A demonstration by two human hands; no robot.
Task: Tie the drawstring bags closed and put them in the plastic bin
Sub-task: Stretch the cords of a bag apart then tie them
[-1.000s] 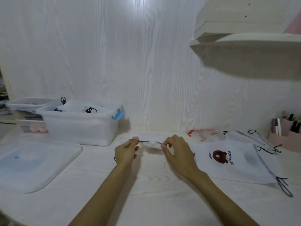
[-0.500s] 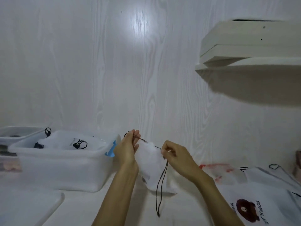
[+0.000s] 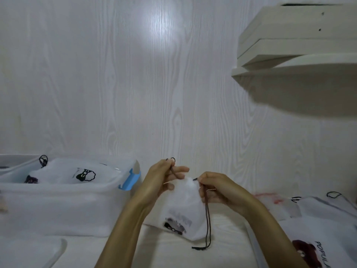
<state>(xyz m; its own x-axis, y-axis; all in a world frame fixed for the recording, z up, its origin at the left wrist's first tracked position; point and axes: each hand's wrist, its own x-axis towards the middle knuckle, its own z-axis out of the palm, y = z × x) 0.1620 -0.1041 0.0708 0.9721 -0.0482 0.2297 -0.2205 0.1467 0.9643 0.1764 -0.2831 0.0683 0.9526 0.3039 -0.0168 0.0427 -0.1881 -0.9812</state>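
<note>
The left hand (image 3: 164, 178) and right hand (image 3: 216, 190) each pinch a cord of the small drawstring bag (image 3: 185, 209) hanging between them — mouth cinched, knot seemingly unfinished. Left of the left hand, the plastic bin (image 3: 63, 206) holds finished bags; untied bags (image 3: 318, 229) lie right of the right hand.

A small white drawstring bag (image 3: 185, 209) is hanging upright above the bench, dark cords (image 3: 207, 219) dangling; the translucent plastic bin (image 3: 58, 206) is sitting left, holding printed bags (image 3: 77, 174).
</note>
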